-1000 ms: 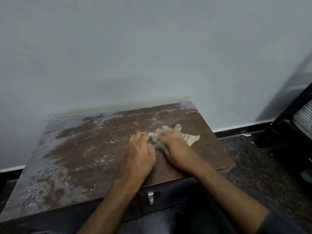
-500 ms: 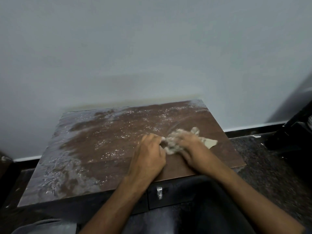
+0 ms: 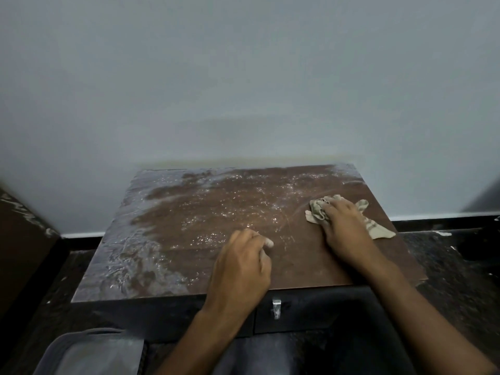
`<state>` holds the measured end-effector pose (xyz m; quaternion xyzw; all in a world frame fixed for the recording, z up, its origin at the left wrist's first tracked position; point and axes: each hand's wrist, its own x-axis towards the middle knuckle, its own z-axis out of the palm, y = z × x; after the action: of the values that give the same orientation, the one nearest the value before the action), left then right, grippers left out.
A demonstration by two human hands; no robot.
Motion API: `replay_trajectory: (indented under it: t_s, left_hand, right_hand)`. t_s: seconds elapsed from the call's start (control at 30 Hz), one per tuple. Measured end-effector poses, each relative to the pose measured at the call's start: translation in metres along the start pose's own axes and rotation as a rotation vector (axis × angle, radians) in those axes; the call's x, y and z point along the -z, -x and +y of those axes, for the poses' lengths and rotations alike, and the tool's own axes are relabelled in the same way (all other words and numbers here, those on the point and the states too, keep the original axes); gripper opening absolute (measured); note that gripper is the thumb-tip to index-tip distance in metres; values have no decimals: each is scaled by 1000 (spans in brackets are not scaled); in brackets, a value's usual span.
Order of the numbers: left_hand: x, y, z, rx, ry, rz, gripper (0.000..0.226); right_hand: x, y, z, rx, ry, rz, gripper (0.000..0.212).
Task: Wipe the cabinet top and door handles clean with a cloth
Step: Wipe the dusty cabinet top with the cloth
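A low brown cabinet top (image 3: 205, 217) stands against the wall, coated with pale dust and white specks, thickest at the left and back. My right hand (image 3: 343, 226) presses flat on a crumpled beige cloth (image 3: 319, 209) near the top's right side; cloth ends stick out on both sides of the hand. My left hand (image 3: 240, 266) rests loosely curled on the front middle of the top and holds nothing. One metal door handle (image 3: 276, 308) shows on the dark cabinet front below the front edge.
A plain grey wall (image 3: 243, 90) rises right behind the cabinet. Dark speckled floor (image 3: 454, 266) lies to the right. A brown panel (image 3: 21, 253) stands at the far left, and a grey tray-like object (image 3: 92, 353) sits at the bottom left.
My hands have come apart. The right hand slid the cloth to the right and back; the left hand let go of the cloth and stays near the front.
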<state>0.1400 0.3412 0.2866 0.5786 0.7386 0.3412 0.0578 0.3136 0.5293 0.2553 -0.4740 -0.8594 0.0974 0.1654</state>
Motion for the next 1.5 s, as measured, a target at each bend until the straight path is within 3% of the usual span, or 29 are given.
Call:
replay_trajectory:
  t_s: [0.07,0.2,0.27,0.37,0.4,0.57,0.63,0.73,0.8,0.93,1.0,1.1,1.2,1.4,1.5]
  left_hand:
    - [3,2,-6,43,7,43,24]
    - [11,0,-18,135,-17,87,25]
    - [15,0,-21,149,-3,80,26]
    - [16,0,-23,153,10,70,26]
    - [15,-1,-24,151,12,60,26]
    - [8,-15,-25,124,-55,38,32]
    - [8,-18,-25,110,-70,23,34]
    - [6,-21,-24,102,-81,7,35]
    - [5,-25,-24,125,-96,21,34]
    - [3,-27,-24,160,-120,36,30]
    - [4,-22,-24,135,-105,23,33]
    - [5,-15,-25,115,-74,1,33]
    - [4,-12,-24,105,-67,9,33]
    - [8,-5,-20,105,-62,45,23]
    - [19,5,-25,103,-68,54,24]
  right_hand:
    - [-14,7,-43,42,-12,-10,43]
    - [-14,24,-78,502,-179,-204,40]
    - [-7,0,-50,425,-215,-193,38]
    - [-7,-33,-16,-1,-33,17,38]
    - [-11,-35,-24,-40,20,34,36]
    - [-21,-8,-72,504,-172,-158,36]
    - [-19,-26,-57,419,-180,-117,37]
    - [-23,-51,-46,77,-53,4,36]
    - [-26,-45,-69,180,-85,-14,35]
    - [-24,4,-89,566,-180,-176,38]
    - [-18,4,-66,564,-161,-194,39]
    - [-16,-21,-21,293,-127,-77,37]
    - [-18,-25,-27,106,-45,-15,37]
    - [-24,54,-98,512,-159,-152,42]
    - [-26,45,-85,460,-136,-131,43]
